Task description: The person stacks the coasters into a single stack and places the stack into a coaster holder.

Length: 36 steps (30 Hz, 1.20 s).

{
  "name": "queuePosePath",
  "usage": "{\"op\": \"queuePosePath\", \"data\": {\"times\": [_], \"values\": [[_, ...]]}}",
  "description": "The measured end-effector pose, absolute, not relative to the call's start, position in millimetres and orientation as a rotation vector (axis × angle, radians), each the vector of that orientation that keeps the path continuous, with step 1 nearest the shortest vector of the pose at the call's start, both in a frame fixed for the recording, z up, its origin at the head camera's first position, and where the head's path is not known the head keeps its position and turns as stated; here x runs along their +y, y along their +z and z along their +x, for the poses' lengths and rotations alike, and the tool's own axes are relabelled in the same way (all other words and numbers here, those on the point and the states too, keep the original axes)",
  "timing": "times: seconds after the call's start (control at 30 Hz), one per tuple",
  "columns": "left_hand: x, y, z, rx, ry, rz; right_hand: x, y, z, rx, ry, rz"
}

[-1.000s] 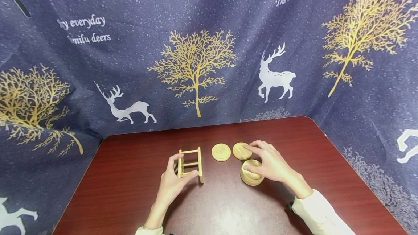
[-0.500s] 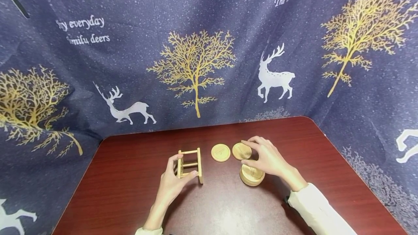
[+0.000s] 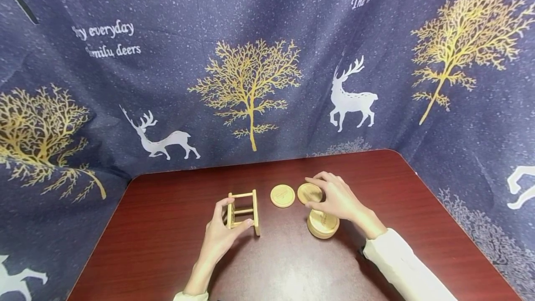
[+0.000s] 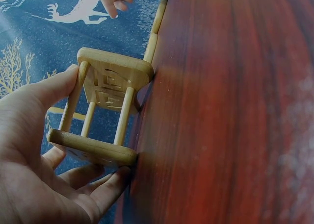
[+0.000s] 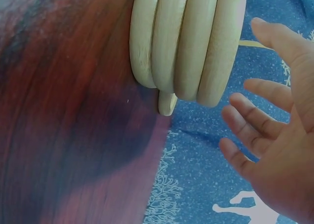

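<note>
My left hand [image 3: 221, 235] holds a small wooden coaster holder [image 3: 257, 212] at the left of the table. In the left wrist view, the thumb lies on a post of the coaster holder [image 4: 115, 67] and the fingers are under its lower panel. My right hand [image 3: 339, 199] hovers with loosely bent fingers over a round wooden coaster [image 3: 308, 193] and a stack of coasters [image 3: 322, 226]. In the right wrist view, the right hand [image 5: 282, 155] is apart from the stack [image 5: 191, 42] and has nothing between its fingers. Another coaster [image 3: 282, 196] lies flat to the left.
Everything stands on a dark red wooden table [image 3: 167, 226] with rounded far corners. A blue cloth [image 3: 267, 22] printed with deer and trees hangs behind and at both sides of it.
My right hand has moved slightly away from me and to the left, uncovering more of the stack's top. The left hand and the coaster holder stay put.
</note>
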<state>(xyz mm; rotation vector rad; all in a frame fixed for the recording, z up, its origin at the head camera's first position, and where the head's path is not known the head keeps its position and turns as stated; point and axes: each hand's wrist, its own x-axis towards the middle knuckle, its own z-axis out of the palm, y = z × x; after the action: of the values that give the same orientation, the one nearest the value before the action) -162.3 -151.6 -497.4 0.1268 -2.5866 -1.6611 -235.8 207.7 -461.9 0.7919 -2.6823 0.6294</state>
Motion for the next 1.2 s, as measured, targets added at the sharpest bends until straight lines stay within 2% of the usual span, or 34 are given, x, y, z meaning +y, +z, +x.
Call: {"op": "queuePosePath", "data": {"times": [1.2], "values": [[-150.0,-497.5,-162.0,-2.564,-1.737,0.148,202.5,-474.5,-267.4,-2.835,0.623,0.805]]}}
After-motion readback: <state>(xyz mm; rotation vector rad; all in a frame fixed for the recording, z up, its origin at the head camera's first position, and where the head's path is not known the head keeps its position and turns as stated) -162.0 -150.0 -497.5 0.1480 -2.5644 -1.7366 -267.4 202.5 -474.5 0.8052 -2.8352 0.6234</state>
